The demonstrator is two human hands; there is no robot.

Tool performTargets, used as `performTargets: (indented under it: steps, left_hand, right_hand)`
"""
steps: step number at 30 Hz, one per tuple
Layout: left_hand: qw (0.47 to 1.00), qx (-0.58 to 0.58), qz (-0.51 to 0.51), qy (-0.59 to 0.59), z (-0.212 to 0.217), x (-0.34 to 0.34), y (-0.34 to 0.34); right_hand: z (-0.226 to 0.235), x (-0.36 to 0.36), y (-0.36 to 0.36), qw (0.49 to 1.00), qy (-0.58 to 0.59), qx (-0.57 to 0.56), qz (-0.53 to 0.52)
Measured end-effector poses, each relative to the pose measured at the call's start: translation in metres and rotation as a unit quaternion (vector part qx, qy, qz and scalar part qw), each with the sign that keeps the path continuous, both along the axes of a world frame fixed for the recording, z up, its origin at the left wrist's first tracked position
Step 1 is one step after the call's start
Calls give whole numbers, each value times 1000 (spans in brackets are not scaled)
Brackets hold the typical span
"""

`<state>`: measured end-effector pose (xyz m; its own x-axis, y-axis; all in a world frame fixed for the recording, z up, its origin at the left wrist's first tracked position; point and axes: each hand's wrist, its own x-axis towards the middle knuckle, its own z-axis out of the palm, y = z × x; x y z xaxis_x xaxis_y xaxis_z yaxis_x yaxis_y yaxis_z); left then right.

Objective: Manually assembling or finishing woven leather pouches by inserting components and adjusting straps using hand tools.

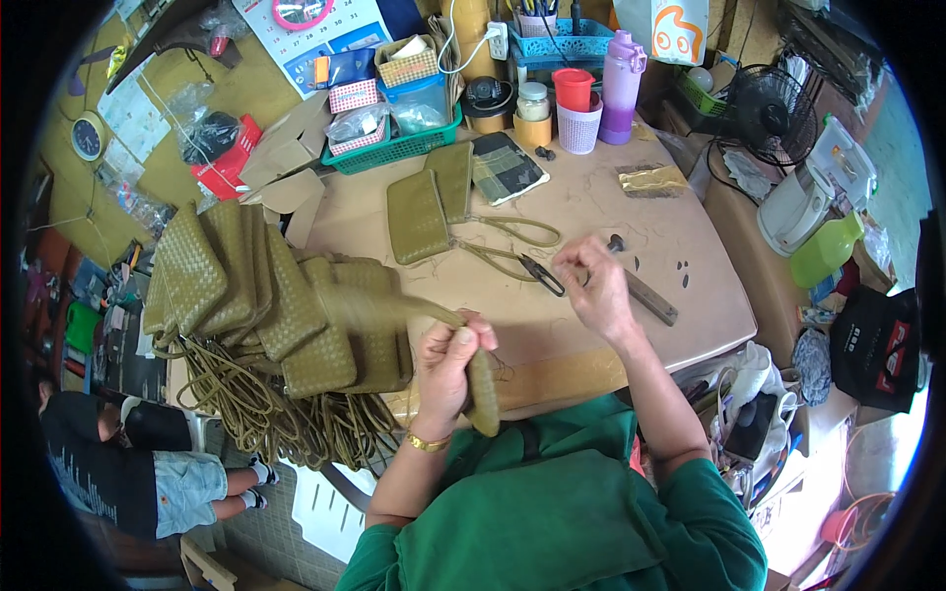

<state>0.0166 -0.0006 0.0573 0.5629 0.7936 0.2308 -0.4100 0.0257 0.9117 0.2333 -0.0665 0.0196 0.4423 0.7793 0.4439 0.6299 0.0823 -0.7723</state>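
Cluttered worktable (591, 197) with green basket (394, 148): left hand (448, 364) grip clenched on olive pouch (481, 389), right hand (596, 286) pinching black snips (542, 274).

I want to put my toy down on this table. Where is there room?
Bare tabletop lies between the dark notebook, the gold foil packet and the right hand. Another free strip runs along the near edge. The left side is crowded: stacked olive woven pouches and cords.
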Motion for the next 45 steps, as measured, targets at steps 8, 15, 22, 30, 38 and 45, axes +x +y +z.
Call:
performTargets:
  steps: [8,15,22,30,38,45]
  left_hand:
    - [861,-169,-267,-399,17,-21,35]
    - [950,220,57,215,-20,-44,53]
    - [850,241,-315,346,-20,-87,50]
    - [721,555,-78,408,-7,-77,41]
    - [812,288,74,503,-73,-54,42]
    - [980,-165,9,112,-98,-57,36]
  right_hand:
    - [6,-31,-1,919,260,-78,285]
    - [36,-30,-29,970,-203,135,9]
    - [23,-28,-82,868,198,-287,355]
    - [34,-25,-62,948,-265,-54,170]
    - [-47,-16,-61,966,2,-254,-54]
    - [-55,-33,-58,947,289,-134,-41]
